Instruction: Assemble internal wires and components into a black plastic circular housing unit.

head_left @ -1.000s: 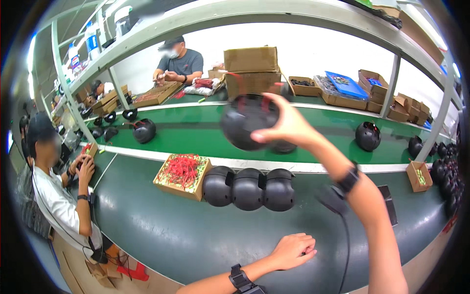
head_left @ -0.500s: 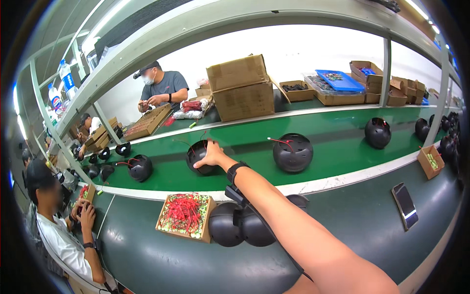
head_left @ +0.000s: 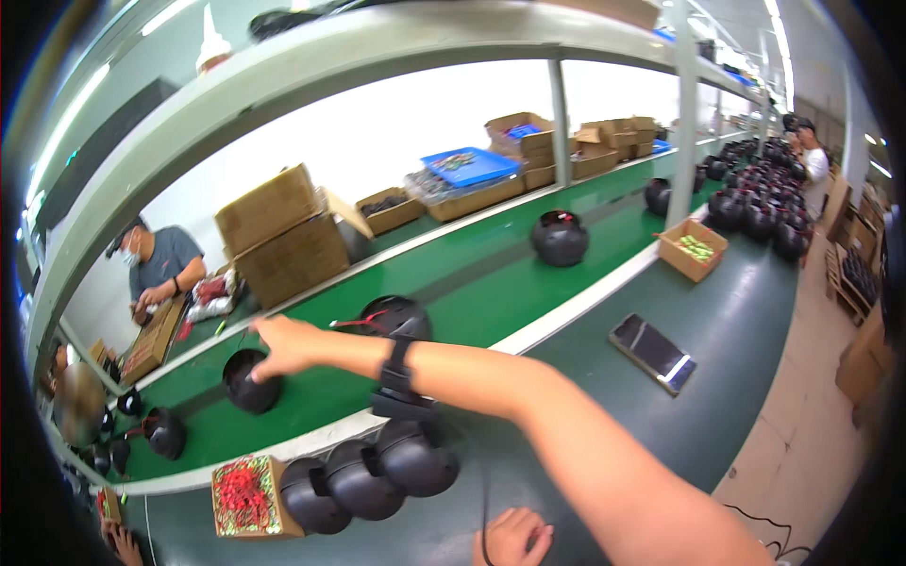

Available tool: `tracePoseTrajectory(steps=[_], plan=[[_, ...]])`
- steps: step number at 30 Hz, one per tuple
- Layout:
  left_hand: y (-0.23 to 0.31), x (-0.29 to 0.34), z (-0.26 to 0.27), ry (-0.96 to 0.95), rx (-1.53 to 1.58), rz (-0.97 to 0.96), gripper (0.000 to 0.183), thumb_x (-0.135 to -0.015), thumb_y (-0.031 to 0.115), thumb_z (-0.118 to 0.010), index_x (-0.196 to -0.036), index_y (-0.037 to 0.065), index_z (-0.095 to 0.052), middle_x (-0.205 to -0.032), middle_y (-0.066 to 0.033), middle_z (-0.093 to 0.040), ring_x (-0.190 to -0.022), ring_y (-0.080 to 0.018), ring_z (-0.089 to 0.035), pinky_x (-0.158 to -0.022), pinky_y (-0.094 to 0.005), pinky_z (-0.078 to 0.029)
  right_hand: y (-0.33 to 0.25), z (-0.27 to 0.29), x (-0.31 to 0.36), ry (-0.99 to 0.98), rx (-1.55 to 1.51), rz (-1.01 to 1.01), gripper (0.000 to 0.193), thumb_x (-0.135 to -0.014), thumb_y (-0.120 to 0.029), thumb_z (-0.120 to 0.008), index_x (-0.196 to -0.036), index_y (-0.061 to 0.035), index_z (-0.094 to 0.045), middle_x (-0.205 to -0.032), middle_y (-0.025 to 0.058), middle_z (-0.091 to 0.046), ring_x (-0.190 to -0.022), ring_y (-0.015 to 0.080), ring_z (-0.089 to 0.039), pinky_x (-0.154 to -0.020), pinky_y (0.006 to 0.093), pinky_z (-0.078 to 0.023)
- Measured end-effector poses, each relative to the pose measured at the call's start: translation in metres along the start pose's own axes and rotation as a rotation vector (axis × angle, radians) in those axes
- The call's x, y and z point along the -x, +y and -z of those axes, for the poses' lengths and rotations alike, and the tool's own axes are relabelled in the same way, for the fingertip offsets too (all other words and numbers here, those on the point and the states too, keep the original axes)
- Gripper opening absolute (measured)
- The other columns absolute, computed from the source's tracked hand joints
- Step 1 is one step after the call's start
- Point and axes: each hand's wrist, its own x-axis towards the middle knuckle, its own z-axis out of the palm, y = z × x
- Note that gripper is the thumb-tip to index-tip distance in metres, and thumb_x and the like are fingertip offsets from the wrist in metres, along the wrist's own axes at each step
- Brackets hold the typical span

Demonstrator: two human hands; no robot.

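Black shell (head_left: 247, 397) sits on the green belt (head_left: 472, 288), your right hand (head_left: 294, 343) reaching over it with fingers spread wide; you cannot tell whether they touch. On the dark worktop (head_left: 741, 330), three more shells (head_left: 363, 481) stand in a touching row beside a smaller carton (head_left: 283, 505) of red wires (head_left: 243, 495). Your left hand (head_left: 512, 538) shows at the lower edge, its hold unclear.

Gap btwn phone (head_left: 653, 352) & carton (head_left: 678, 258); post (head_left: 682, 160) blks beyond.
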Motion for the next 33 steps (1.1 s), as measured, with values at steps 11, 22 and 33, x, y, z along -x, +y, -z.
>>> tracePoseTrajectory(steps=[11,22,33], plan=[[0.005,-0.016,0.002,0.225,0.386,0.228,0.029,-0.089,0.011,-0.054,-0.063,0.005,-0.046,-0.060,0.0065,-0.041,-0.055,-0.0057,-0.036,-0.049,-0.0232,-0.027,-0.069,0.129,0.453,-0.141,-0.118,-0.234,0.026,-0.082,-0.019,-0.065,-0.100,-0.0026,-0.056,-0.090,0.0094,-0.064,-0.077,0.0209,-0.063,-0.068,0.0335,-0.049],[-0.047,-0.136,-0.033,0.643,0.528,0.262,0.034,-0.089,0.016,-0.057,-0.058,0.012,-0.043,-0.053,0.0047,-0.042,-0.043,-0.0033,-0.034,-0.038,-0.0199,-0.024,-0.234,0.005,0.470,-0.238,-0.525,0.543,0.017,-0.085,-0.019,-0.057,-0.087,-0.0023,-0.058,-0.088,0.0176,-0.054,-0.083,0.0347,-0.055,-0.073,0.0418,-0.045],[-0.064,-0.147,-0.027,0.891,0.405,0.261,0.032,-0.081,0.023,-0.059,-0.055,0.006,-0.053,-0.053,0.0035,-0.047,-0.050,-0.0057,-0.039,-0.046,-0.0276,-0.032,-0.229,0.008,0.492,0.174,-0.061,0.233,0.020,-0.076,-0.010,-0.063,-0.093,-0.0028,-0.055,-0.092,0.0116,-0.056,-0.088,0.0303,-0.056,-0.074,0.0365,-0.047]])
